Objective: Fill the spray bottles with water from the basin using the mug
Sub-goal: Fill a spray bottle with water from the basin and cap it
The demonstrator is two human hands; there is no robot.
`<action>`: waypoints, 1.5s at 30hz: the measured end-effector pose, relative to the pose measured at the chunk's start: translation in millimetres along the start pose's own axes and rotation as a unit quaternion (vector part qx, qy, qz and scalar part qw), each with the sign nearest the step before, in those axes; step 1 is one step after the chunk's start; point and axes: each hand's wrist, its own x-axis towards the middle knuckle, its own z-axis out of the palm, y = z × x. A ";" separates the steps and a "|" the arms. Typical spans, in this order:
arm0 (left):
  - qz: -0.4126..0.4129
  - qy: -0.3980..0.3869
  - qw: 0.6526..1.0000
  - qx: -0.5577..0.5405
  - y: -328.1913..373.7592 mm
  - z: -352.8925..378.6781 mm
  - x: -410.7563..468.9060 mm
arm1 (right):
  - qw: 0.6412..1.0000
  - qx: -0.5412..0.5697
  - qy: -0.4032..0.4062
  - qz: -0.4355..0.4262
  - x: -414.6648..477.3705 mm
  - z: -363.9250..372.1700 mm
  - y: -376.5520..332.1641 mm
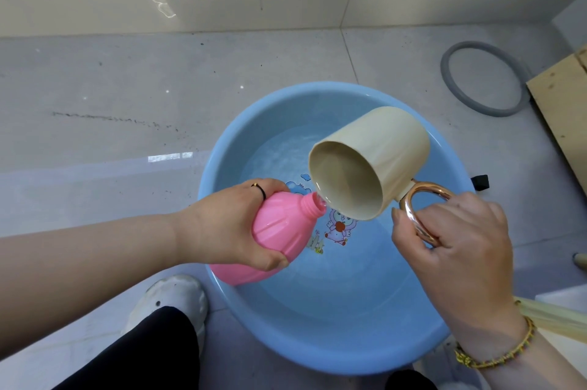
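One spray bottle [279,237], pink and uncapped, was in view. The left hand [228,224] held it tilted above the near-left part of the blue basin [317,348], fingers and thumb wrapped round its body. The right hand [460,246] grasped the cream mug [368,164] by its copper-coloured handle [416,215]. The mug was tipped steeply so that its lip met the bottle's threaded neck [313,205].

A thin trickle of water appeared to pass from lip to neck. Only a shallow film showed inside the mug, which suggested that this pour was near its end. The bottle wall was opaque, so its fill level could not be read.

The basin stood on the tiled floor and held water [286,148] over its printed bottom, apparently enough for further scoops. Judged from this view, the task was at the pouring stage on one bottle. The mug would probably need a fresh dip, and the spray head, not in view, would need fitting. Any other bottles, none of which appeared, were left to fill.

A grey ring [451,84] and a wooden board [562,97] lay well apart at the far right. A white shoe [171,297] stood just beside the basin's near-left rim.
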 end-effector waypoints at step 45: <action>0.005 0.005 1.000 0.005 -1.6 1.1 -0.7 | 0.992 -0.033 0.053 -0.109 4.9 -3.5 3.2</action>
